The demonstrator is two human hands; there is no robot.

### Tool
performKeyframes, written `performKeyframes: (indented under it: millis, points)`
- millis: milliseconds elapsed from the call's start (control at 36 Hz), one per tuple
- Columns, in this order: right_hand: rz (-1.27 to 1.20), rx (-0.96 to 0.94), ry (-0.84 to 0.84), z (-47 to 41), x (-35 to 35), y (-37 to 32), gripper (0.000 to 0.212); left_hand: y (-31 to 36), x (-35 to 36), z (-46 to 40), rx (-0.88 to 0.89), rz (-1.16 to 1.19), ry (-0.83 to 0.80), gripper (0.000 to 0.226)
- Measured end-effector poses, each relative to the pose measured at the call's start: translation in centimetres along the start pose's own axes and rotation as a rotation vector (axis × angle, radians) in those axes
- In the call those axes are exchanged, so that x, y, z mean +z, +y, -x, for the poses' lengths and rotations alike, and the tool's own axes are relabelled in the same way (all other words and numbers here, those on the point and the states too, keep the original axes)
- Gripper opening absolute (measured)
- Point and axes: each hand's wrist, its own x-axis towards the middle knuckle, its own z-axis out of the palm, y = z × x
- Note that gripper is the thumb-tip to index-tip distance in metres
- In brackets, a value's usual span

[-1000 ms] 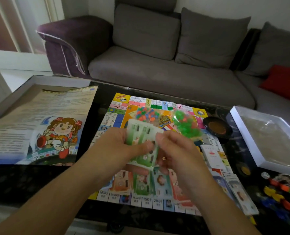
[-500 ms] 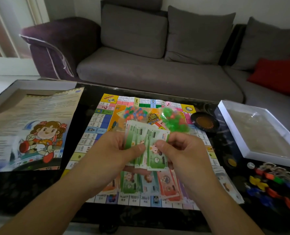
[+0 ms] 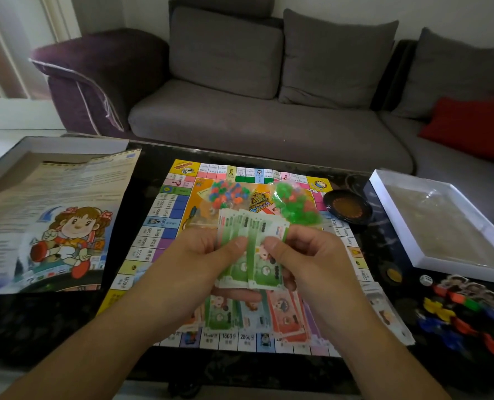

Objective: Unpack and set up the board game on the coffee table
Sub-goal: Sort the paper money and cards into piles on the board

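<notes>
While both hands' fingers (image 3: 234,249) pinch green play money (image 3: 251,249), dark coffee table (image 3: 38,321) before grey sofa (image 3: 268,125).

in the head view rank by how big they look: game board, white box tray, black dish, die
1. game board
2. white box tray, partly cut off at the right edge
3. black dish
4. die

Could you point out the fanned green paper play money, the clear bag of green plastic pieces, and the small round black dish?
fanned green paper play money (image 3: 251,249), head view, middle of fan.
clear bag of green plastic pieces (image 3: 294,203), head view, bag's centre.
small round black dish (image 3: 347,207), head view, brown inside.
</notes>
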Motion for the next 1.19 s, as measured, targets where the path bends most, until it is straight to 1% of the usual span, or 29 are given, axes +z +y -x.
performKeyframes:
  millis: [111,194,250,306,389,444,528,583,667,778,833,917,1028,1111,1194]
  points:
    - [-0.034,0.010,-0.046,0.19,0.27,-0.22,0.034,-0.25,-0.13,-0.03,0.057,-0.088,0.069,0.021]
    - [-0.037,0.006,-0.059,0.27,0.38,-0.29,0.030,-0.44,-0.17,-0.05,0.079,-0.120,0.091,0.019]
    - [-0.063,0.017,-0.055,0.26,0.35,-0.30,0.028,-0.55,-0.33,-0.06,0.078,-0.128,0.091,0.026]
    - [-0.058,0.025,-0.046,0.24,0.29,-0.40,0.025,-0.54,-0.47,-0.15,0.061,-0.127,0.085,0.041]
    - [-0.038,0.030,-0.025,0.18,0.07,-0.46,0.024,-0.22,-0.37,-0.09,0.019,-0.026,0.077,0.037]
    - [-0.061,0.039,-0.023,0.15,-0.03,-0.44,0.022,-0.27,-0.37,-0.09,0.056,-0.068,0.089,0.037]
    - [-0.084,0.048,-0.050,0.26,-0.05,-0.36,0.021,-0.51,-0.43,-0.03,0.103,-0.155,0.135,0.028]
    - [-0.130,0.067,-0.073,0.42,0.01,-0.41,0.016,-0.28,-0.15,0.12,0.100,-0.124,0.134,0.023]
    - [-0.145,0.070,-0.085,0.55,0.00,-0.60,0.007,-0.02,0.30,0.28,0.087,-0.070,0.120,0.021]
    - [-0.066,0.057,-0.051,0.27,-0.33,-0.38,0.009,-0.03,0.32,0.10,0.043,0.034,0.116,0.031]
    - [-0.050,0.060,-0.022,0.14,-0.47,-0.30,0.017,-0.01,0.29,0.06,0.038,0.055,0.125,0.032]
    - [-0.066,0.076,-0.004,0.15,-0.51,-0.33,0.025,-0.07,0.39,0.05,0.065,0.024,0.163,0.025]
    - [-0.086,0.087,-0.048,0.33,-0.35,-0.47,0.009,-0.25,0.43,-0.03,0.095,-0.014,0.224,0.016]
    - [-0.074,0.089,-0.078,0.48,-0.20,-0.69,0.009,-0.21,0.49,-0.04,0.097,-0.021,0.231,0.016]
    - [-0.004,0.059,-0.040,0.27,-0.37,-0.27,0.009,-0.13,0.43,-0.11,0.083,-0.008,0.223,0.020]
